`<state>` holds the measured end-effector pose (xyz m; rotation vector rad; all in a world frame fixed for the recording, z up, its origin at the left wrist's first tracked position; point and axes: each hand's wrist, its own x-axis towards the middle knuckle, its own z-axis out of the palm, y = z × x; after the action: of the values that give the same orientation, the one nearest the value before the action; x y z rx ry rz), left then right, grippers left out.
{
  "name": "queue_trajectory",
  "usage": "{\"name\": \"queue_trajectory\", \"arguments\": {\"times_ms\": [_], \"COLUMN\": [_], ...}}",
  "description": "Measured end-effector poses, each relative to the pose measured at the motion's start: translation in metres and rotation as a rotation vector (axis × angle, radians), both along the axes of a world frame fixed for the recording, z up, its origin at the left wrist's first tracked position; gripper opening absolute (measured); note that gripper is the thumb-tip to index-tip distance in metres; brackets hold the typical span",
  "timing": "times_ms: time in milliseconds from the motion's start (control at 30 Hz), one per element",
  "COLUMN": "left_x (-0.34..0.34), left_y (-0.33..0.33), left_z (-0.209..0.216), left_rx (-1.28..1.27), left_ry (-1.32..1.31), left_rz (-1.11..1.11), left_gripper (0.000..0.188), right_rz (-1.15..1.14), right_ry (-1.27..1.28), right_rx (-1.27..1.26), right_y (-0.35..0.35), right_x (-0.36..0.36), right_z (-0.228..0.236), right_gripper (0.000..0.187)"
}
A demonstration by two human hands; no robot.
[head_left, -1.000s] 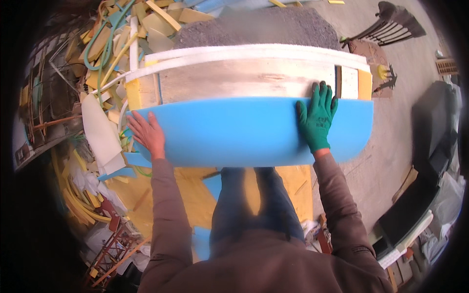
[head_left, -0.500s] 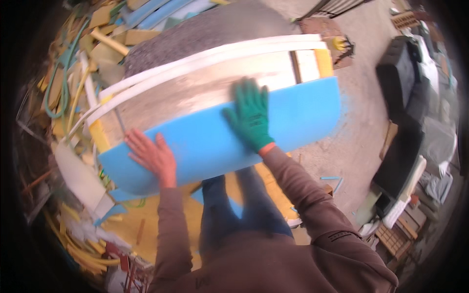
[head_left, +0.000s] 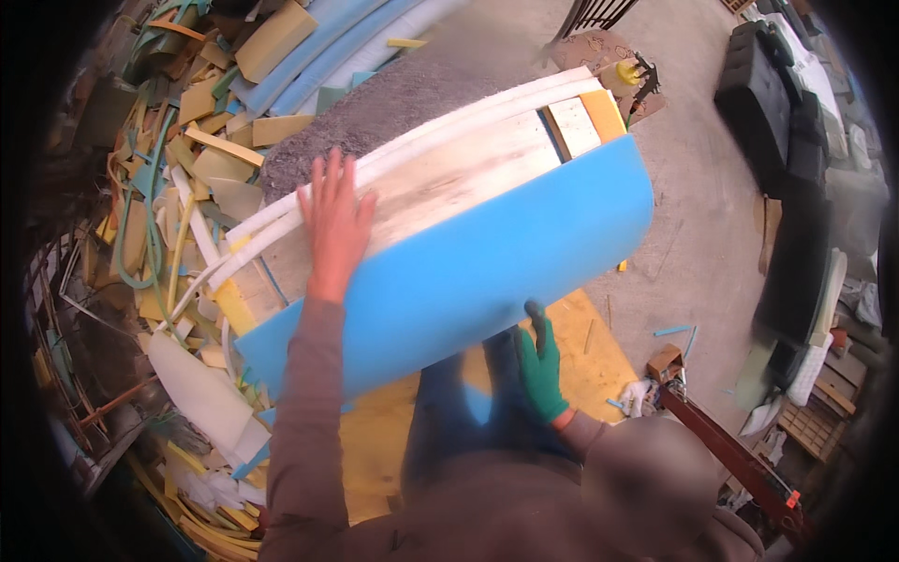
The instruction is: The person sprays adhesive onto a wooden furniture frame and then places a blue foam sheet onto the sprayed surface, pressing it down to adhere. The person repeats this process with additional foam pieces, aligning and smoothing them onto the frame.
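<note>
A blue foam sheet [head_left: 468, 253] lies over the near part of a long wooden frame [head_left: 440, 183] with a curved far edge, its near edge hanging towards my legs. White padding strips [head_left: 449, 117] run along that far edge, and yellow foam [head_left: 602, 112] caps the right end. My left hand [head_left: 339, 225], bare and with fingers stretched out, lies over the frame's left part, its fingertips at the white strips. At the near edge of the blue sheet is my right hand [head_left: 540, 365], in a green glove with dark fingertips, fingers extended and holding nothing visible.
Foam offcuts [head_left: 215, 169] are heaped at left, beside rolled blue sheets [head_left: 309, 47]. Dark grey fleecy material [head_left: 393, 103] lies behind the frame. A spray gun with a yellow part [head_left: 629, 73] stands beyond the right end. Black upholstered pieces [head_left: 787, 234] line the right side.
My left hand has moved from the blue foam up to the white strips. My right hand has come off the sheet's middle, down to its near edge. The view has shifted.
</note>
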<state>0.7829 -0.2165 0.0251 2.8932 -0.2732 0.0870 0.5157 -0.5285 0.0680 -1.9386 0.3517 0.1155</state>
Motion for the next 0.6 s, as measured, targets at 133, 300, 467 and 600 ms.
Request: {"name": "queue_trajectory", "arguments": {"times_ms": [133,300,467,600], "left_x": [0.071,0.105,0.104,0.088], "left_y": [-0.026,-0.035,-0.039,-0.042], "left_z": [0.006,0.009,0.016,0.041], "left_rx": [-0.260,-0.105,-0.060,-0.074], "left_ry": [0.455,0.556,0.502,0.431], "left_rz": [-0.024,-0.106,-0.165,-0.172], "left_gripper": [0.072,0.082,0.077,0.073], "right_rz": [-0.254,-0.495,-0.432,-0.409], "right_ry": [0.565,0.695,0.544,0.570], "right_rx": [0.736,1.271,1.403,1.356], "right_y": [0.022,0.069,0.081,0.081], "right_x": [-0.019,0.015,0.040,0.060], "right_z": [-0.015,-0.073,-0.095,-0.085], "right_gripper": [0.031,0.023,0.027,0.026]}}
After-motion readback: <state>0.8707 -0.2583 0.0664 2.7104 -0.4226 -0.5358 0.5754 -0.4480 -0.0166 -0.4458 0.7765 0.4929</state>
